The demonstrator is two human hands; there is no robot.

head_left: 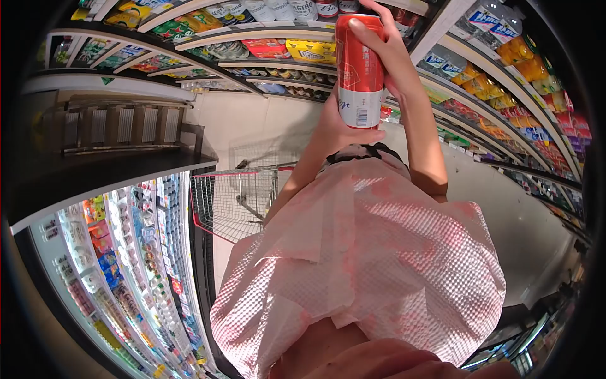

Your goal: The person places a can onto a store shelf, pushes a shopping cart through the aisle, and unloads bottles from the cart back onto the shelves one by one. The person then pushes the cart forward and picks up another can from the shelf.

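Observation:
Both hands hold a tall red-and-white drink can [361, 76] upright in front of the shelves, its barcode side facing me. My left hand [347, 131] is closed around the lower end, its palm beneath the base and part of it hidden behind the can. Around the upper right side, my right hand [386, 47] is wrapped with the thumb across the red front near the top. Some of its fingers reach behind the can and are out of sight.
A wire shopping cart [218, 199] with red edging stands on my left. Ahead are shelves of cans and packs [271, 47]. Bottled drinks [486, 82] line the right side. A lit, stocked cooler [126, 265] and a dark slatted rack [126, 123] are on the left.

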